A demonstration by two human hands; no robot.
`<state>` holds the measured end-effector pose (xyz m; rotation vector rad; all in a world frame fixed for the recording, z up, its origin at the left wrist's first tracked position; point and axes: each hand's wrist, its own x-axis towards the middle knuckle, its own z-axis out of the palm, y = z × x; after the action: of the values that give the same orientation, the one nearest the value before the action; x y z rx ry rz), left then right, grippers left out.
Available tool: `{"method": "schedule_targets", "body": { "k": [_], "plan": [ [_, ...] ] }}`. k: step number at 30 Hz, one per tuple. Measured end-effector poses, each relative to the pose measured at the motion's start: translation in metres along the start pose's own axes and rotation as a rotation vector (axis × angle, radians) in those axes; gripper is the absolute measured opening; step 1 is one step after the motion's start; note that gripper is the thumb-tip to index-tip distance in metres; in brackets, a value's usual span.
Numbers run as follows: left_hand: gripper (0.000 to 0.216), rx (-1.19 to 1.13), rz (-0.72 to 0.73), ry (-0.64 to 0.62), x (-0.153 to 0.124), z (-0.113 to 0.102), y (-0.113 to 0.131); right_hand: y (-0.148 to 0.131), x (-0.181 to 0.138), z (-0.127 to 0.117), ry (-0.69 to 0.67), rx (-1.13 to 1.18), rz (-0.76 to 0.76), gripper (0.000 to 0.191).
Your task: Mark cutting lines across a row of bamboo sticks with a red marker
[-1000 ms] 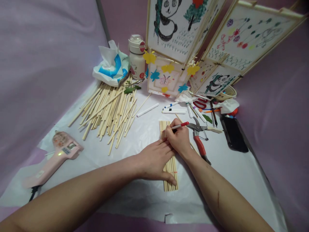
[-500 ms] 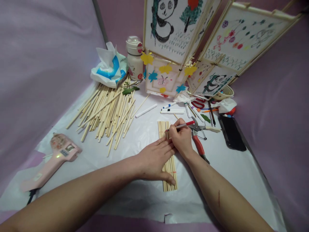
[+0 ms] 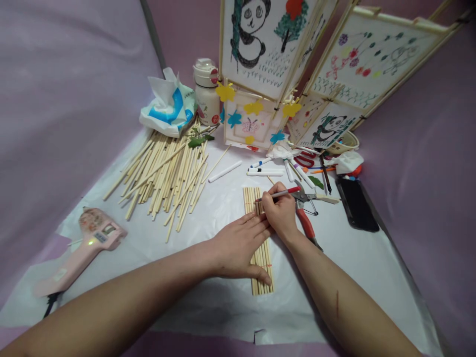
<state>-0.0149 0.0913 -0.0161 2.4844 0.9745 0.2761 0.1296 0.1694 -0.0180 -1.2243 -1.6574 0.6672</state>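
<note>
Several wooden sticks (image 3: 263, 258) lie side by side in a flat row on the white sheet, with red marks across them near the lower end. My left hand (image 3: 240, 245) rests flat over their middle, fingers spread and thumb near the bottom end. Pinched in my right hand (image 3: 279, 210) is a red pen (image 3: 286, 192), its tip at the upper part of the sticks. The fingers of my right hand meet those of the left. Pliers with red handles (image 3: 305, 220) lie just right of my right hand.
A loose pile of sticks (image 3: 159, 168) lies at the left behind my hands. A pink glue gun (image 3: 84, 248) is at the far left, its light on. Markers (image 3: 265, 172), a phone (image 3: 357, 203), a bottle (image 3: 206, 94), a tissue pack (image 3: 169, 106) and panda-decorated lanterns (image 3: 249, 54) stand or lie farther back.
The view has shifted very slightly. Both hands, the pen and the row of sticks stay in practically the same place.
</note>
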Motion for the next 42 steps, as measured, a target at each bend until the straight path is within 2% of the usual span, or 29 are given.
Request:
{"method": "schedule_targets", "body": {
  "k": [10, 42],
  "plan": [
    [0.112, -0.007, -0.004, 0.012, 0.0002, 0.0003, 0.0, 0.002, -0.0023, 0.0006, -0.069, -0.015, 0.011, 0.019],
    [0.11, 0.023, 0.006, 0.007, 0.0006, -0.0006, 0.0007, 0.0032, -0.0028, 0.0025, -0.077, -0.017, -0.024, 0.021]
  ]
}}
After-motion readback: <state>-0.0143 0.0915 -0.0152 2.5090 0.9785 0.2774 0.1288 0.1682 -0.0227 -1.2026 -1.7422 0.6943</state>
